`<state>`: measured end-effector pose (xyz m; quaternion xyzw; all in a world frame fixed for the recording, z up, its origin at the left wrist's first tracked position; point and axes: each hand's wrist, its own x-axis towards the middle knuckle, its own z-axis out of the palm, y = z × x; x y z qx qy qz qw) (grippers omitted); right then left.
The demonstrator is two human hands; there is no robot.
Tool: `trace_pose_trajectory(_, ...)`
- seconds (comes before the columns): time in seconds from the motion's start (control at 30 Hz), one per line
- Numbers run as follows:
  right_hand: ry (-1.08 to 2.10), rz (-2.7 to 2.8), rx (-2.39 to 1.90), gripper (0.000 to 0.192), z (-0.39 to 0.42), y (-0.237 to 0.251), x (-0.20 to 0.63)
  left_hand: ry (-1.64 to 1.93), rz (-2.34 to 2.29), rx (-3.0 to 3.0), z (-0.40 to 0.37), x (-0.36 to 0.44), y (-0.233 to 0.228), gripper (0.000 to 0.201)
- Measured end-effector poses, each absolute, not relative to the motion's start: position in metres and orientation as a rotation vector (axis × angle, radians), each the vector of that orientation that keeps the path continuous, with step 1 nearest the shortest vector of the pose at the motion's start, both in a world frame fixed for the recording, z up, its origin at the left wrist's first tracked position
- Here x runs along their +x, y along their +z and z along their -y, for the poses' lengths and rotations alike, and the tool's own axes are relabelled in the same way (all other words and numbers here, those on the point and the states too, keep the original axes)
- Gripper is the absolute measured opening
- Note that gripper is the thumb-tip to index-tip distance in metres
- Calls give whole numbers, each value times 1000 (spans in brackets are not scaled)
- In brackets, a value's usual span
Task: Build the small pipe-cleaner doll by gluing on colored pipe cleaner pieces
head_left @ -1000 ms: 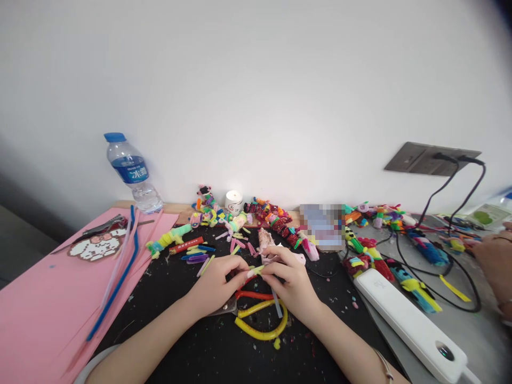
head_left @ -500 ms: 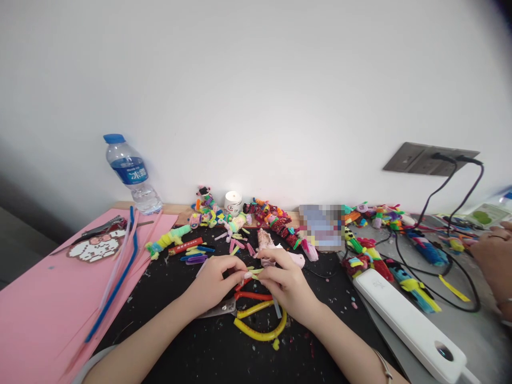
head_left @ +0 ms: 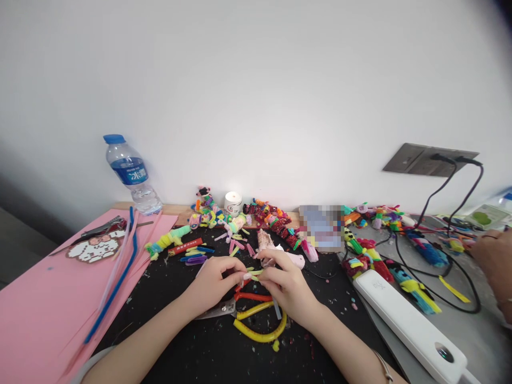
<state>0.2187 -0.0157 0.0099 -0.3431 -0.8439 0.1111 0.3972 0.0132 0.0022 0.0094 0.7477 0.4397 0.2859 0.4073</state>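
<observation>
My left hand (head_left: 216, 282) pinches the pale end of a short fuzzy pipe cleaner (head_left: 254, 273), thumb against forefinger. From the other side my right hand (head_left: 290, 288) is closed on the yellow-green part of it. How the pale and green parts join is too small to tell. Just below both hands lie scissors with yellow and red handles (head_left: 262, 337). Behind my right hand is a crumpled pink item (head_left: 264, 241), partly covered by the fingers. Short yellow, blue and purple pipe cleaner pieces (head_left: 196, 259) lie beyond my left hand.
Left, pink sheets (head_left: 36, 309) carry long pipe cleaners (head_left: 114, 290) and a water bottle (head_left: 132, 176) stands behind. Finished pipe cleaner figures (head_left: 276, 218) line the wall. On the right are a white elongated device (head_left: 408, 325), black cables (head_left: 400, 256) and another person's hand (head_left: 494, 256).
Both hands keep their pinch in nearly the same place, with only slight finger movement. The other person's hand at the right edge shifts a little.
</observation>
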Motion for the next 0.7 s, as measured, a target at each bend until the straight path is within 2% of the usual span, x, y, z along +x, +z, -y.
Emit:
trace_pose_trajectory(0.57,384,2038,-1048,10,19,13,219,748,-1121,1960,1,14,13,22)
trace_pose_trajectory(0.7,370,2117,-998,15,19,13,218,751,-1115,1936,3,15,14,21)
